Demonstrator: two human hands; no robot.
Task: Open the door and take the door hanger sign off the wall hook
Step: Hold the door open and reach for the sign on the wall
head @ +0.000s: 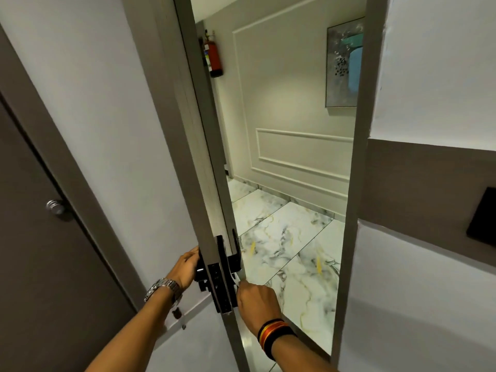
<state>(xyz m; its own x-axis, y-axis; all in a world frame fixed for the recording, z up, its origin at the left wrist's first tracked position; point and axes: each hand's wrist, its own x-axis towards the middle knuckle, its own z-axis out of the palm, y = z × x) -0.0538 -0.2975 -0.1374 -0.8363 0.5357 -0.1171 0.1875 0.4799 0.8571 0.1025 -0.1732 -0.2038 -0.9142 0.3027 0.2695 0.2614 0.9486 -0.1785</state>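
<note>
The grey-edged door (193,130) stands partly open, its edge turned toward me. A black lock unit (221,277) sits on that edge, with a black handle on each side. My left hand (188,267) wraps the inside handle (201,269). On the outer side of the door, my right hand (257,299) is closed just below the outside handle (236,253); what its fingers grip is hidden. No door hanger sign or wall hook shows.
Through the gap lies a corridor with marble floor tiles (290,245), a panelled wall, a framed picture (345,65) and a red fire extinguisher (214,57). The door frame (354,183) stands at right. A dark door with a knob (55,206) is at left; a black wall panel (483,216) is at far right.
</note>
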